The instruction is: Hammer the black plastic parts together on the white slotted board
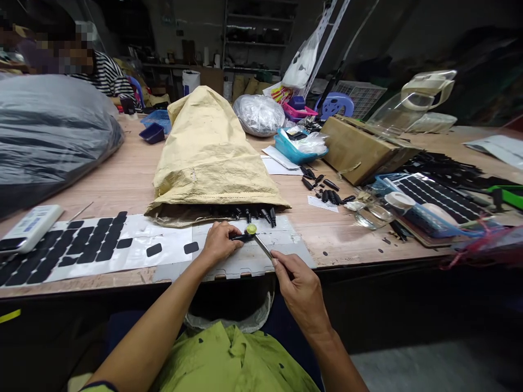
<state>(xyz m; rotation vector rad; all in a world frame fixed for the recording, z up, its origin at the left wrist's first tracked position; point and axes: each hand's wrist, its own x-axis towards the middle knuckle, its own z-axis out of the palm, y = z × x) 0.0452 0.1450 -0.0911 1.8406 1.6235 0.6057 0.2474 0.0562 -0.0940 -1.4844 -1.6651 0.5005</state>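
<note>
My left hand [219, 243] is closed on a small black plastic part [239, 237], pressed down on a grey card [261, 256] at the table's front edge. My right hand [297, 283] pinches a thin metal tool [263, 246] whose far end bears a small round yellow piece [251, 229] right at the black part. Just behind lies a tan woven sack [210, 152] on its side, with several more black parts [261, 215] spilling from its mouth.
White sheets with black stick-on pads [87, 242] lie at the left, beside a white remote-like device [28, 226]. A large grey bag [49, 130], a cardboard box [359, 147], blue trays [296, 147], solar panels [437, 196] and loose black parts [327, 190] crowd the table. A person in stripes [104, 73] sits far left.
</note>
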